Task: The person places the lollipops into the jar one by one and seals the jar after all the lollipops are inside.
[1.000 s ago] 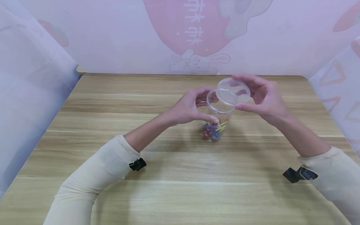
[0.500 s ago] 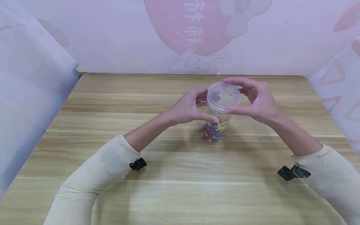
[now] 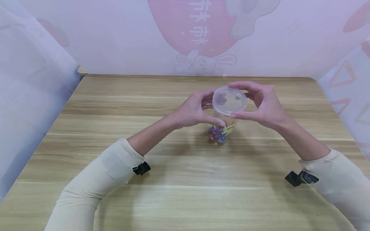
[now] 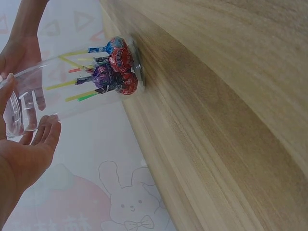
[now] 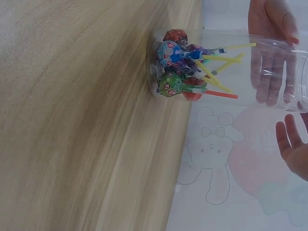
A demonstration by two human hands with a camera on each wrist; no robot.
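A clear plastic jar [image 3: 223,126] stands upright on the wooden table [image 3: 185,179], with several wrapped lollipops [image 3: 218,134] at its bottom. My left hand [image 3: 199,110] grips the jar's upper wall from the left, thumb in front. A clear round lid [image 3: 229,100] lies flat on the jar's mouth, and my right hand [image 3: 261,102] holds its rim between thumb and fingers. The left wrist view shows the jar [image 4: 62,94], the lollipops [image 4: 114,72] and my left hand [image 4: 24,154]. In the right wrist view the jar [image 5: 250,67] and lollipops [image 5: 178,67] fill the top, with my right hand's fingertips [image 5: 291,144] at the edge.
Pale pink and lilac walls with a rabbit print [image 3: 202,64] close the table in at the back and both sides. Black camera mounts sit on my left sleeve [image 3: 141,168] and right sleeve [image 3: 300,178]. Bare wood lies around the jar.
The lid was tilted and off to the right above the jar. My right hand brought it left and down, and it now lies flat on the jar's mouth. My left hand stayed put.
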